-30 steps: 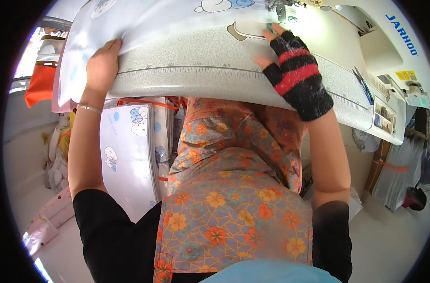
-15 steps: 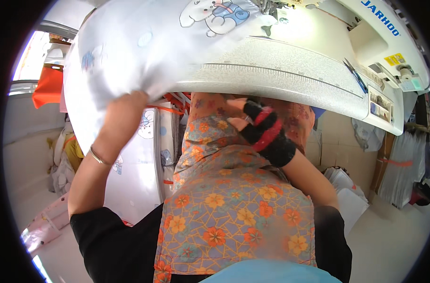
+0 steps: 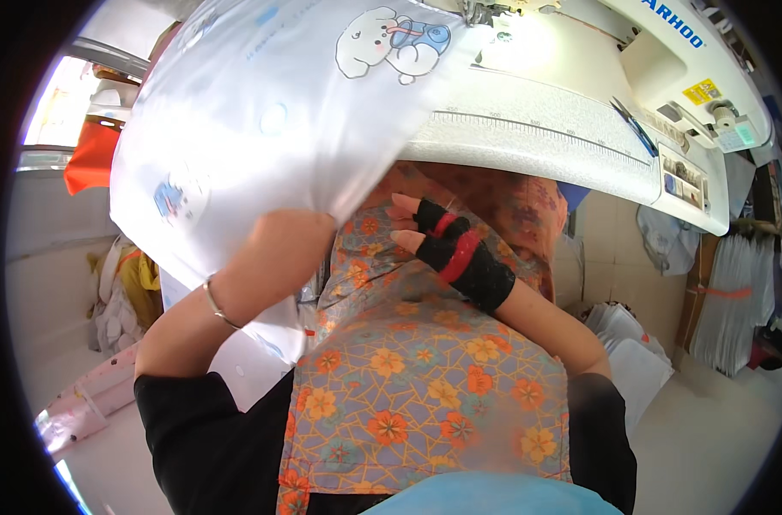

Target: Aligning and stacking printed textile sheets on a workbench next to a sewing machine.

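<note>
A white cloth (image 3: 228,129) printed with cartoon puppies runs from the needle area of the sewing machine (image 3: 666,51) over the table's left part and down its front edge. My bare left hand (image 3: 292,245) is closed on the cloth's near right edge, which is drawn taut toward me. A bracelet circles that wrist. My right hand (image 3: 447,249), in a black and red fingerless glove, hovers above my flowered apron (image 3: 425,386). Its fingers are apart, and it touches no cloth.
Scissors (image 3: 636,133) lie on the machine table (image 3: 511,142) at the right, by a small parts compartment (image 3: 683,180). Bundled white sheets (image 3: 726,300) hang farther right; more pale pieces (image 3: 627,352) are stacked below. An orange bag (image 3: 89,159) hangs at the far left.
My left hand has come right and nearer to me, pulling the cloth's edge over the table front and straightening it. My right hand has shifted slightly left, fingers still apart.
</note>
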{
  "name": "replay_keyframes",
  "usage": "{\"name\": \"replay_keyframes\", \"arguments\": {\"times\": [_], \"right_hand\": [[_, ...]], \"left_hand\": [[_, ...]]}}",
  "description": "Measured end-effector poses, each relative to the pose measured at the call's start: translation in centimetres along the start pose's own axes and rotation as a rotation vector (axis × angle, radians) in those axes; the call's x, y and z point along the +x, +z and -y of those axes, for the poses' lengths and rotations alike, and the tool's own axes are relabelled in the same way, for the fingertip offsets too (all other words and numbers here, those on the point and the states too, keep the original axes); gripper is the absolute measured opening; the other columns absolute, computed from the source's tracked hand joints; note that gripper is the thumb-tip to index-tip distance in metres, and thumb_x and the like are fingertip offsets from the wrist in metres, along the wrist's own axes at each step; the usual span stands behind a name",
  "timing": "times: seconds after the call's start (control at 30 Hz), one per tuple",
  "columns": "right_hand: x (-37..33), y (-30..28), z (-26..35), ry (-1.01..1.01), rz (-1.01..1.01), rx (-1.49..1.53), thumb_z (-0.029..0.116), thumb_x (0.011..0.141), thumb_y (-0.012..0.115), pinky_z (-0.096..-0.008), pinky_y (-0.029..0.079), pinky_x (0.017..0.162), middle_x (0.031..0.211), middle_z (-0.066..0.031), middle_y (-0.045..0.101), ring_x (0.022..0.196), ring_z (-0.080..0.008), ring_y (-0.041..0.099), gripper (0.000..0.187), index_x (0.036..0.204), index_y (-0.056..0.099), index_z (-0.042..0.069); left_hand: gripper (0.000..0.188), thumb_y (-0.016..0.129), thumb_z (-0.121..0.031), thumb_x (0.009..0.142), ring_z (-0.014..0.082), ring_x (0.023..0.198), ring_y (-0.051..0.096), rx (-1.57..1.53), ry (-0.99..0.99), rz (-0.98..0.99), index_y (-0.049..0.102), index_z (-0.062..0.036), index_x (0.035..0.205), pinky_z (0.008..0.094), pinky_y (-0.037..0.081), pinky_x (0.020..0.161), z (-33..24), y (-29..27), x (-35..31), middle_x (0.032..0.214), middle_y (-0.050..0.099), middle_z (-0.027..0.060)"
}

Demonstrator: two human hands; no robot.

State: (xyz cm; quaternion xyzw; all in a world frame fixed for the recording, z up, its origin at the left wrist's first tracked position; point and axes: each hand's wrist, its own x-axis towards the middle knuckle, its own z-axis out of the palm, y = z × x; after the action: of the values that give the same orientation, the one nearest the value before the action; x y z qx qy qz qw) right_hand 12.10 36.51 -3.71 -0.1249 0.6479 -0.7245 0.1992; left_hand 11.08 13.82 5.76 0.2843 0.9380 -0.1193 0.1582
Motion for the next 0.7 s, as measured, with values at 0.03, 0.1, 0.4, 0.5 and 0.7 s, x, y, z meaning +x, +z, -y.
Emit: {"name": "replay_keyframes", "arguments": {"times": [0.03,0.1,0.4,0.5,0.7], "right_hand": [[-0.2,0.1,0.0,0.015,-0.005,0.103,0.019,0.094,0.062,-0.031,0.049,0.09,0.118,-0.0092,0.063,0.102,-0.0167,0.061,0.035,0.124,0.059,0.001],[-0.4,0.2,-0.4,0.029,-0.009,0.208,0.02,0.093,0.062,-0.0306,0.049,0.088,0.116,-0.0084,0.064,0.101,-0.0163,0.062,0.034,0.122,0.06,0.001],[0.5,-2.5,-6.7,0.143,-0.292,0.229,0.018,0.086,0.069,-0.0334,0.05,0.085,0.107,-0.0067,0.068,0.096,-0.0176,0.062,0.036,0.118,0.063,0.002],[0.9,-3.9,-7.7,0.222,-0.278,0.155,0.021,0.08,0.074,-0.0338,0.049,0.086,0.107,-0.0078,0.068,0.099,-0.0173,0.061,0.043,0.116,0.063,0.001],[4.7,-5.8,-12.5,0.184,-0.283,0.208,0.022,0.08,0.074,-0.0342,0.049,0.088,0.11,-0.0096,0.068,0.101,-0.0194,0.061,0.045,0.119,0.062,0.001]], "left_hand": [[0.01,0.059,-0.005,0.079,0.0267,0.07,0.067,-0.104,0.11,-0.005,0.059,-0.0047,0.089,0.0361,0.054,0.059,-1.2,0.0,0.4,0.072,0.064,0.0099],[0.007,0.059,-0.008,0.079,0.0285,0.069,0.067,-0.283,0.218,-0.009,0.061,-0.0029,0.084,0.038,0.053,0.057,-3.8,0.3,1.5,0.069,0.065,0.0124],[0.024,0.057,-0.023,0.086,0.0296,0.101,0.061,-0.155,0.269,-0.631,0.066,-0.0104,0.105,0.0465,0.05,0.083,-2.2,-3.9,15.4,0.106,0.065,0.0113],[0.031,0.056,-0.029,0.09,0.0289,0.117,0.054,-0.123,0.16,-0.846,0.064,-0.0106,0.114,0.0467,0.044,0.096,-0.7,-3.0,19.4,0.123,0.059,0.0117],[0.039,0.053,-0.033,0.093,0.0304,0.124,0.049,-0.155,0.082,-0.841,0.06,-0.0104,0.123,0.0478,0.037,0.106,1.5,-0.6,23.9,0.13,0.056,0.0127]]}}
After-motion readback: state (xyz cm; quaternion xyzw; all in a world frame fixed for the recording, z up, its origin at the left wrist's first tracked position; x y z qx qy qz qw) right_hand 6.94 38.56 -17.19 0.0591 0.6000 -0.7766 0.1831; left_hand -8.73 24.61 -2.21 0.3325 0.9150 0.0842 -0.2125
